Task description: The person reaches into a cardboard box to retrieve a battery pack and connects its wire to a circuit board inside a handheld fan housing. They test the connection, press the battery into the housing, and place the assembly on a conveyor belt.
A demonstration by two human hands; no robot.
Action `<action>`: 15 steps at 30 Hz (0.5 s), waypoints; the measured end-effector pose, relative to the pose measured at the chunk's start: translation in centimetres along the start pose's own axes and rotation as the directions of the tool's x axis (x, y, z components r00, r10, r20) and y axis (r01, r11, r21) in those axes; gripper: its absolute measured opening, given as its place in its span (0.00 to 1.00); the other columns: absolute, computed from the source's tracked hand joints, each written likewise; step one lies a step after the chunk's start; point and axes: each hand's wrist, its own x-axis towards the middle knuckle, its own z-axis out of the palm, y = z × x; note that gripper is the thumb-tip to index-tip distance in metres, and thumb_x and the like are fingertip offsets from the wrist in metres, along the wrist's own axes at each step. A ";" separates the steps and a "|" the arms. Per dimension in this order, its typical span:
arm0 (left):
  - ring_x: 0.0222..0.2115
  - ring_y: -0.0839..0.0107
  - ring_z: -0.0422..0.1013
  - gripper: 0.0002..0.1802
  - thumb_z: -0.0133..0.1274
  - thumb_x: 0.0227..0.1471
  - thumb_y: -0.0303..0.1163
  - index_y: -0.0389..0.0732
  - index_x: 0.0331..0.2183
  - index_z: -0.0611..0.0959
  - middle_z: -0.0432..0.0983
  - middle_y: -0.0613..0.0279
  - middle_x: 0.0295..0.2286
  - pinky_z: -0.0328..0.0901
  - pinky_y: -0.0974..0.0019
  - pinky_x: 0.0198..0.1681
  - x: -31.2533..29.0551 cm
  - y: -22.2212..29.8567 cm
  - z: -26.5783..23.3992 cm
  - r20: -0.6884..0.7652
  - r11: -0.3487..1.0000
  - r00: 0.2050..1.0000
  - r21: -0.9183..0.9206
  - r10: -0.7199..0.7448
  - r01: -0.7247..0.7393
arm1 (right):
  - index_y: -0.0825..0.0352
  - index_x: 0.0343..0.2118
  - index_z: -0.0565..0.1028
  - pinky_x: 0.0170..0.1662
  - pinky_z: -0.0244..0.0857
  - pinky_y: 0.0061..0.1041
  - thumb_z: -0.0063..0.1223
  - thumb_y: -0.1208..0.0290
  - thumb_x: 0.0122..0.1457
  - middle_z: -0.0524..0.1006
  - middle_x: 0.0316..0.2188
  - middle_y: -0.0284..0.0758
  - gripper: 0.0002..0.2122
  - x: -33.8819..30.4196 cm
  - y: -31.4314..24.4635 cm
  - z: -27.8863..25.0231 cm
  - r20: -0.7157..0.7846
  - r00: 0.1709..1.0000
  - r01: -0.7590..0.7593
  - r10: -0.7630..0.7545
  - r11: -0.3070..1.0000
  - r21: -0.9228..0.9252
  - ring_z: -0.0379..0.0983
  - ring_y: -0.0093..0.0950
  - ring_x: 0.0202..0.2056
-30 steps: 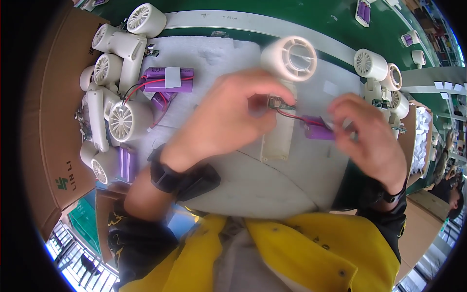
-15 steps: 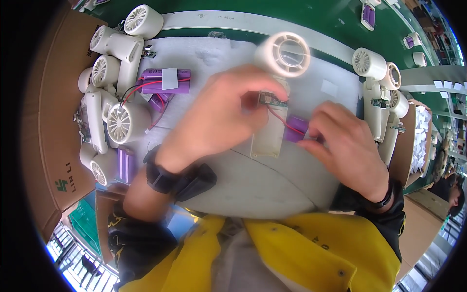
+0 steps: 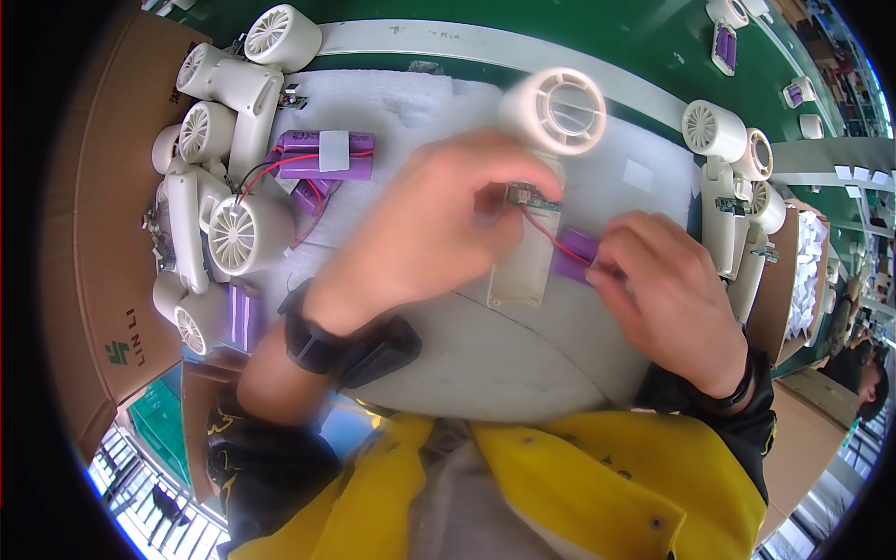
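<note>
My left hand (image 3: 439,224) is closed around the handle of a cream handheld fan casing (image 3: 521,280), whose round ring head (image 3: 515,110) points away from me. A small green circuit board (image 3: 537,198) sits at the handle, by my left thumb and fingertips. From it a red wire (image 3: 549,235) runs to a purple battery pack (image 3: 573,252) just right of the handle. My right hand (image 3: 667,299) pinches that pack's right end between thumb and fingers, which partly cover it. The handle's open inner side faces up.
At left, several cream fan bodies (image 3: 247,233) are piled beside a cardboard box (image 3: 103,215). A wired purple battery pack (image 3: 322,168) lies on the white foam sheet (image 3: 401,98). More fan bodies (image 3: 714,126) stand at right, near a carton of white pieces (image 3: 779,308).
The whole view has shifted slightly, so things appear a little further right. Both hands keep their holds, and the fan casing and battery pack stay in nearly the same arrangement.
</note>
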 end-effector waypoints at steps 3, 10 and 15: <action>0.33 0.73 0.70 0.18 0.49 0.43 0.13 0.39 0.37 0.82 0.75 0.63 0.35 0.66 0.72 0.35 0.0 0.0 -0.1 0.011 1.000 1.000 0.020 0.003 -0.004 | 0.68 0.27 0.69 0.35 0.67 0.35 0.65 0.79 0.45 0.70 0.32 0.38 0.12 0.3 0.0 -0.2 0.039 0.999 -0.005 0.005 1.000 0.000 0.70 0.39 0.33; 0.33 0.72 0.71 0.18 0.49 0.43 0.13 0.39 0.37 0.83 0.75 0.62 0.35 0.66 0.71 0.35 0.0 0.0 -0.1 0.005 1.000 1.000 0.016 0.005 -0.005 | 0.67 0.28 0.70 0.35 0.67 0.34 0.66 0.77 0.44 0.70 0.32 0.38 0.12 0.3 0.4 0.0 0.038 0.999 0.010 -0.011 1.000 0.011 0.70 0.39 0.33; 0.33 0.72 0.71 0.18 0.49 0.43 0.13 0.38 0.37 0.83 0.75 0.62 0.35 0.66 0.71 0.36 0.0 -0.1 -0.2 0.015 1.000 1.000 0.025 0.008 -0.008 | 0.68 0.28 0.71 0.35 0.67 0.35 0.62 0.79 0.45 0.70 0.33 0.38 0.10 -0.2 -0.4 0.7 -0.025 1.000 0.008 -0.010 0.997 -0.082 0.69 0.39 0.34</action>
